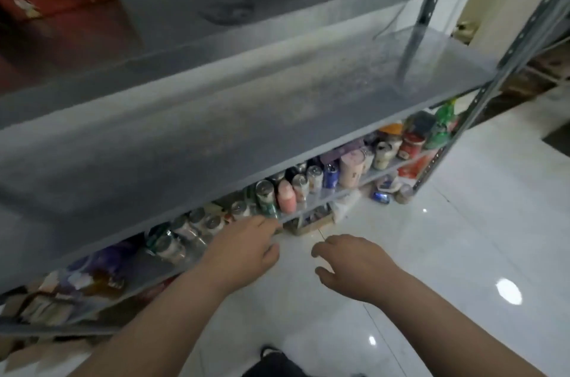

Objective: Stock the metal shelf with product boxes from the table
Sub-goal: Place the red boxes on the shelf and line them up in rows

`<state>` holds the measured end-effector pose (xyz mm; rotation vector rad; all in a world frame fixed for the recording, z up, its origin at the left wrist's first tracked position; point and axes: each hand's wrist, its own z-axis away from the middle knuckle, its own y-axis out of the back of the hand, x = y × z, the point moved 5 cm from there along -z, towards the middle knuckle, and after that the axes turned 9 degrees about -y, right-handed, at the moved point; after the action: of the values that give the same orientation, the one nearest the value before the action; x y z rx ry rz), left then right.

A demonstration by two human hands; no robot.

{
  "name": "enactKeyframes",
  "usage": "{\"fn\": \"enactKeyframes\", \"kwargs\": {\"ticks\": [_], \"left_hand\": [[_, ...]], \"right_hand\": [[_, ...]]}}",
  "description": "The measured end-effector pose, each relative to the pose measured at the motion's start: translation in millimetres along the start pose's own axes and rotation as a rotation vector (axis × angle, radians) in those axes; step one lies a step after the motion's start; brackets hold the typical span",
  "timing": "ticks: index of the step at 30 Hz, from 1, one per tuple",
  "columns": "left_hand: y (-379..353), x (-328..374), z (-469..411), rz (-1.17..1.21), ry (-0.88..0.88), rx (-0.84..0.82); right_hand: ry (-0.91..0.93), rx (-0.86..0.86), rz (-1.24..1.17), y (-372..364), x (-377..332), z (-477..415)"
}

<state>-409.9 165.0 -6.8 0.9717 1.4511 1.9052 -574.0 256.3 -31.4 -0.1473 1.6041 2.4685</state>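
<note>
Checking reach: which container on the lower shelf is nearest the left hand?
The silver-topped, green-labelled can, just above the fingertips of the left hand; the pink bottle beside it stands slightly farther.

A stockroom or small shop. A grey metal shelf (pixel 246 117) holds crowded cans (pixel 265 194) and bottles (pixel 442 123) above a white tiled floor (pixel 431 253).

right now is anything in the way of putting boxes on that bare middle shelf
Nothing visible does: the middle shelf board lies bare and its front is open. The left hand and right hand are lower down, both holding nothing.
</note>
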Motion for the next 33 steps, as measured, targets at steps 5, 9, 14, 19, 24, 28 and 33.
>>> {"fn": "enactKeyframes", "kwargs": {"ticks": [5, 9, 14, 19, 24, 28, 33], "left_hand": [[-71, 88, -39, 0.049, -0.225, -0.217], [-107, 146, -60, 0.014, -0.435, -0.359], [-133, 187, -71, -0.033, -0.741, -0.465], [-157, 206, -54, -0.12, -1.045, -0.57], [-173, 245, 8, -0.196, -1.352, -0.642], [-177, 278, 77, -0.241, -1.579, -0.685], [-191, 314, 169, -0.281, -1.801, -0.706]], "right_hand": [[-0.247, -0.076, -0.159, -81, 74, 73], [-0.46, -0.07, -0.268, -118, 100, 129], [-0.795, -0.022, -0.394, -146, 97, 178], [-1.168, 0.075, -0.623, -176, 45, 219], [-1.461, 0.113, -0.806, -215, -38, 260], [-1.68, 0.186, -0.894, -241, -109, 311], [-1.921, 0.299, -1.022, -282, -201, 373]]}}
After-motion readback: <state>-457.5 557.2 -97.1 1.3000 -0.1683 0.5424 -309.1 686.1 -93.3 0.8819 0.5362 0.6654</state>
